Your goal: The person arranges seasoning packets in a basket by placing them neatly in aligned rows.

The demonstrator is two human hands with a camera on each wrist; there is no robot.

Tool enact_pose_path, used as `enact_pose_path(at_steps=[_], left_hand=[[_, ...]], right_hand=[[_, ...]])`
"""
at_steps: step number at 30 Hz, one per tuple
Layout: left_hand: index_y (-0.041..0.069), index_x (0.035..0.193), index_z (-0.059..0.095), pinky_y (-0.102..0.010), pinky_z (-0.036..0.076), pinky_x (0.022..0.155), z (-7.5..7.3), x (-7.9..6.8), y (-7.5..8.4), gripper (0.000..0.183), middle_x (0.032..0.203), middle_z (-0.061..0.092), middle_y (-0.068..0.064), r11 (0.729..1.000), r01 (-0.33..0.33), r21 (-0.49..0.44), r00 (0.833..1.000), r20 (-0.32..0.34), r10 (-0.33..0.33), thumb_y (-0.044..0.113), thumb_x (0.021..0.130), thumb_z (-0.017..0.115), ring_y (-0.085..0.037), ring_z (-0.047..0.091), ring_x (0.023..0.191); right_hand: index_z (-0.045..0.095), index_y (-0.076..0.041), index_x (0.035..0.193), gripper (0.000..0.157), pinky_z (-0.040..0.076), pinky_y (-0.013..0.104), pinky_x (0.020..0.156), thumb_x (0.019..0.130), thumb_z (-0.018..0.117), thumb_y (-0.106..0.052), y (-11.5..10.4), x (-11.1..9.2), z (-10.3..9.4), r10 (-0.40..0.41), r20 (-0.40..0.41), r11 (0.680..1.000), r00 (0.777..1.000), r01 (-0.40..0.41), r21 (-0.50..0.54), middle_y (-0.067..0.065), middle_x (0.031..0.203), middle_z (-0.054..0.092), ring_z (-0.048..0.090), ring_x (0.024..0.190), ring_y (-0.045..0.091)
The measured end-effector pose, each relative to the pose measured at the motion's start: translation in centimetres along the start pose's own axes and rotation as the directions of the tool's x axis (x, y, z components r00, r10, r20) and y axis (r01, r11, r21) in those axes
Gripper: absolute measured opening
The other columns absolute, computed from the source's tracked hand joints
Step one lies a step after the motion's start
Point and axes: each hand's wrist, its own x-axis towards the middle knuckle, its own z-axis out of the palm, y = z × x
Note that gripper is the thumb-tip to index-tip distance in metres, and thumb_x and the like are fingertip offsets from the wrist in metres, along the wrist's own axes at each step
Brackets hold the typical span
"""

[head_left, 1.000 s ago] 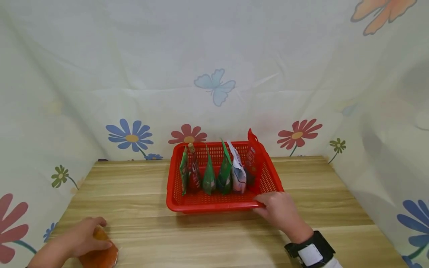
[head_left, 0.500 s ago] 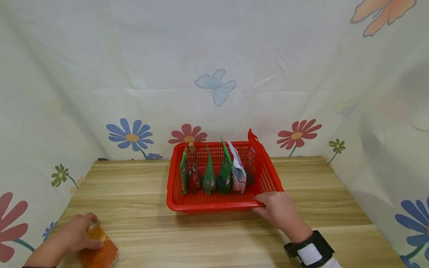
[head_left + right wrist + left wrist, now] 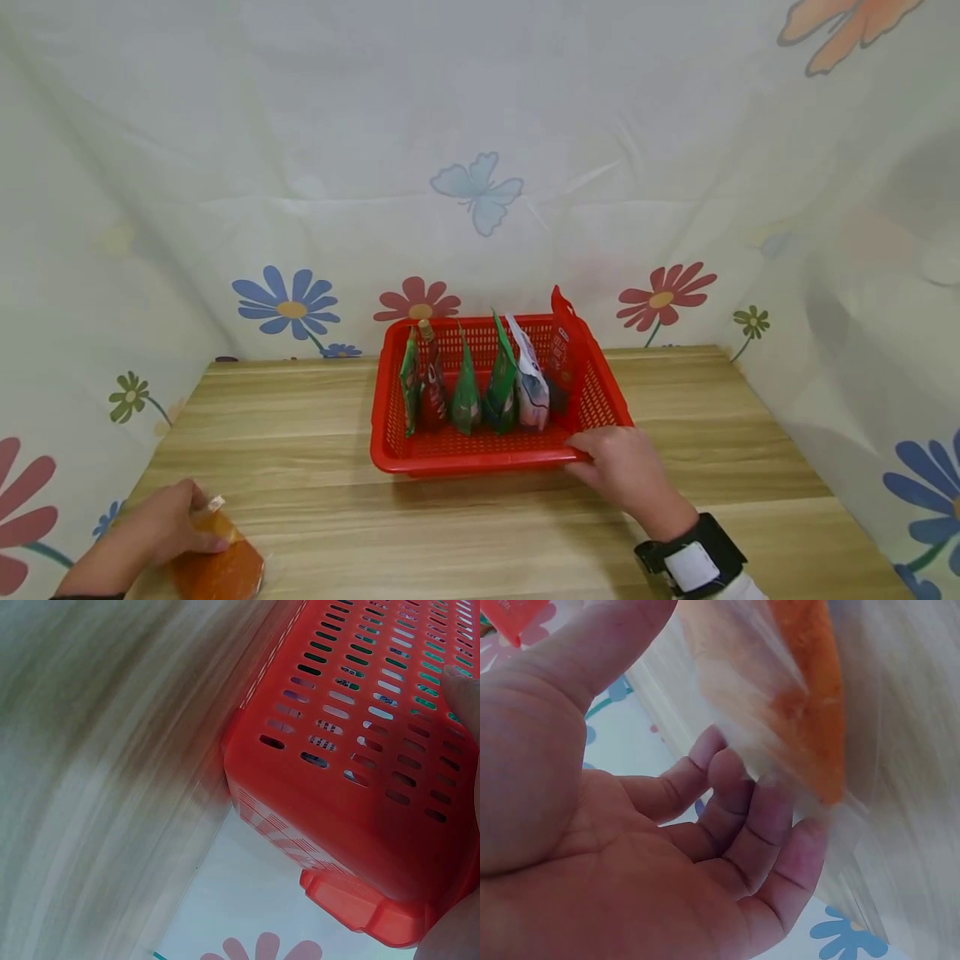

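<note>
A clear plastic bag with orange-red contents [image 3: 228,567] lies at the front left of the table. My left hand [image 3: 167,523] holds it from its left side, thumb over the top face. In the left wrist view, the curled fingertips meet the loose clear edge of the bag. Farther right, my right hand [image 3: 628,468] grips the front rim of a red plastic basket [image 3: 472,461] near its right corner. The right wrist view shows the basket's slotted wall [image 3: 337,761] with a thumb against it.
Inside the basket stand green packets [image 3: 466,392], a red bottle [image 3: 432,387], a white packet [image 3: 533,392] and a red packet [image 3: 566,354]. A wood-grain table [image 3: 300,433] lies beneath. Flower-printed cloth [image 3: 480,100] encloses the back and sides.
My left hand has shifted a little left across the bag, so more of the bag and its clear top corner show. The right hand and basket have stayed in place.
</note>
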Motion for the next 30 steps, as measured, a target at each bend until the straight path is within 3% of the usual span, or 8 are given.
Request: enact_pose_path(at_steps=[9, 16, 20, 23, 27, 29, 30], left_hand=[[0.002, 0.091, 0.062, -0.031, 0.047, 0.067, 0.0, -0.2, -0.2, 0.051, 0.083, 0.061, -0.001, 0.998, -0.053, -0.046, 0.998, -0.046, 0.051, 0.041, 0.075, 0.090, -0.018, 0.053, 0.076], [0.011, 0.084, 0.059, -0.027, 0.042, 0.056, -0.3, -0.2, 0.5, 0.030, 0.072, 0.055, 0.001, 0.990, -0.081, -0.112, 0.992, -0.108, 0.069, 0.026, 0.084, 0.084, -0.017, 0.053, 0.067], [0.012, 0.088, 0.059, -0.026, 0.042, 0.056, -0.5, -0.4, 2.3, 0.022, 0.070, 0.057, 0.002, 0.985, -0.134, -0.113, 0.983, -0.140, 0.118, 0.021, 0.089, 0.079, -0.016, 0.054, 0.067], [0.014, 0.089, 0.062, -0.025, 0.044, 0.057, -0.2, -0.7, 4.1, 0.015, 0.069, 0.060, 0.002, 0.975, -0.201, -0.098, 0.967, -0.181, 0.181, 0.017, 0.090, 0.077, -0.014, 0.054, 0.065], [0.015, 0.091, 0.067, -0.025, 0.050, 0.059, 0.1, -1.5, 7.0, 0.009, 0.076, 0.066, 0.002, 0.962, -0.239, -0.130, 0.958, -0.193, 0.212, 0.010, 0.091, 0.076, -0.014, 0.057, 0.069], [0.016, 0.093, 0.069, -0.025, 0.052, 0.061, 0.0, -2.0, 8.7, 0.009, 0.081, 0.068, 0.002, 0.964, -0.230, -0.134, 0.962, -0.181, 0.204, 0.009, 0.091, 0.075, -0.015, 0.058, 0.073], [0.016, 0.092, 0.070, -0.024, 0.053, 0.062, 0.1, -2.3, 9.5, 0.010, 0.082, 0.068, 0.003, 0.961, -0.250, -0.121, 0.956, -0.189, 0.225, 0.009, 0.090, 0.076, -0.014, 0.058, 0.073]], right_hand=[[0.082, -0.019, 0.091, 0.030, 0.064, 0.037, 0.074, 0.067, 0.097, -0.030, -0.1, 0.1, -0.1, -0.008, -0.002, 1.000, 1.000, 0.008, 0.000, -0.005, 0.083, 0.079, 0.075, 0.074, 0.012], [0.081, -0.019, 0.090, 0.031, 0.064, 0.037, 0.072, 0.066, 0.097, -0.030, 0.0, 0.2, -0.2, -0.028, -0.004, 1.000, 1.000, 0.028, -0.002, -0.005, 0.082, 0.078, 0.075, 0.073, 0.012], [0.080, -0.020, 0.089, 0.029, 0.064, 0.037, 0.073, 0.069, 0.096, -0.031, 0.1, 0.2, -0.6, -0.020, 0.033, 1.000, 0.999, 0.021, -0.009, -0.005, 0.082, 0.078, 0.074, 0.072, 0.011], [0.077, -0.021, 0.087, 0.025, 0.063, 0.034, 0.070, 0.072, 0.094, -0.032, 0.2, 0.4, -1.0, 0.000, 0.093, 1.000, 0.996, 0.001, -0.014, -0.008, 0.077, 0.074, 0.068, 0.067, 0.007], [0.072, -0.025, 0.082, 0.021, 0.052, 0.024, 0.061, 0.077, 0.090, -0.036, 0.1, 0.9, -1.6, 0.037, 0.191, 0.999, 0.981, -0.038, 0.004, -0.014, 0.069, 0.064, 0.054, 0.061, 0.002], [0.072, -0.026, 0.082, 0.023, 0.045, 0.020, 0.058, 0.079, 0.087, -0.043, -0.2, 1.2, -1.8, 0.063, 0.240, 0.997, 0.969, -0.070, 0.020, -0.018, 0.066, 0.060, 0.048, 0.059, 0.000], [0.072, -0.027, 0.083, 0.025, 0.043, 0.019, 0.057, 0.079, 0.086, -0.047, -0.4, 1.3, -1.9, 0.076, 0.261, 0.995, 0.962, -0.089, 0.037, -0.020, 0.065, 0.058, 0.047, 0.059, 0.000]])
